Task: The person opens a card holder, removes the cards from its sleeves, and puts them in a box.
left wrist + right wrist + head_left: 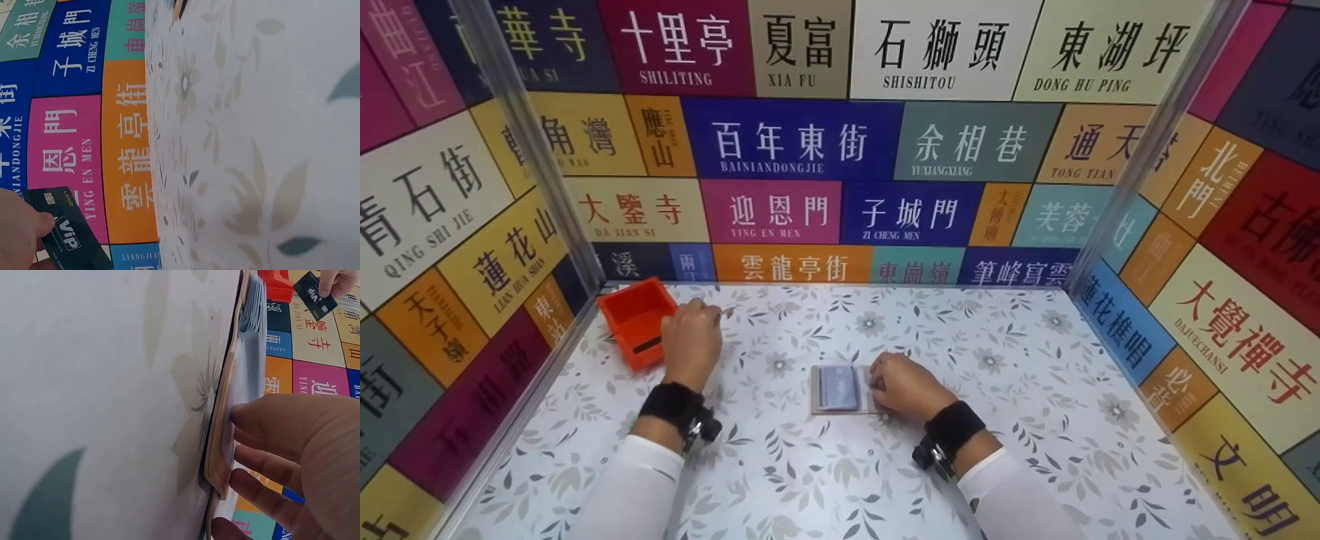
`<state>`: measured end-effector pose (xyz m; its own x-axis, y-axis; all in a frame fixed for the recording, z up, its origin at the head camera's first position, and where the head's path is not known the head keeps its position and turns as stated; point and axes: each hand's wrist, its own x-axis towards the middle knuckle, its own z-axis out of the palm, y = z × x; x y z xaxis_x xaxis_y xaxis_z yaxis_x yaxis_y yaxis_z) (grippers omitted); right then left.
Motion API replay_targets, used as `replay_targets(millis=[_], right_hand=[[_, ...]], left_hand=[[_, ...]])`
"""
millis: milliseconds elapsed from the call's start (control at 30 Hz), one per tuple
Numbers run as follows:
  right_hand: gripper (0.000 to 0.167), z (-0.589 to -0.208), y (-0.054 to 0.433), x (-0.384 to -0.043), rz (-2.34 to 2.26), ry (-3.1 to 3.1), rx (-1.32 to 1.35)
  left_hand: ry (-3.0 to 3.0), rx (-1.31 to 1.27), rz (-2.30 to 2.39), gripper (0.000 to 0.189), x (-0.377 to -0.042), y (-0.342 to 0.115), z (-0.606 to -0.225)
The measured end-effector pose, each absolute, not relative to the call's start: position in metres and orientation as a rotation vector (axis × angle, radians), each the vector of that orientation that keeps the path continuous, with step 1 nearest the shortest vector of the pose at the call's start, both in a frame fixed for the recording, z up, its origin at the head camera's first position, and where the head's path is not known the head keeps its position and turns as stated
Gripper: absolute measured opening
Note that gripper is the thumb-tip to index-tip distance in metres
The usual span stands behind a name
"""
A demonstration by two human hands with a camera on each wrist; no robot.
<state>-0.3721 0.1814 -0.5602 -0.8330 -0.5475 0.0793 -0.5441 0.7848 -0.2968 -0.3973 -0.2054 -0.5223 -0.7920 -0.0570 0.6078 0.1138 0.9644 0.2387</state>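
My left hand [692,330] is raised beside the orange-red bin [639,319], pinching a black card [66,228] between thumb and fingers. The card bears the letters "Vip" and a gold chip; from the head view only a thin edge of it shows. On the table lies a card holder [838,388], spread open, with a brown cover and a stack of clear plastic sleeves [254,312]. My right hand [911,384] touches its right side, thumb and fingertips pressing along the cover and sleeve edge [220,461].
A white table [780,465] with a grey leaf and flower print lies under everything. Panels [802,139] with coloured place-name signs stand at the back and on both sides. A dark strip shows at the bin's near side.
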Motion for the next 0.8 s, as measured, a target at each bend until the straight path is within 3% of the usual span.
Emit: replay_targets(millis=[400,800], right_hand=[[0.013,-0.556,0.179,-0.371,-0.486,2.958,-0.921],[0.009,-0.560,0.180,-0.370,-0.514,2.948,-0.859]], left_hand=[[-2.517,0.093,-0.151,0.019,-0.402,-0.271,-0.531],[-2.504,0.129,-0.160,0.018,-0.400,-0.282,-0.534]])
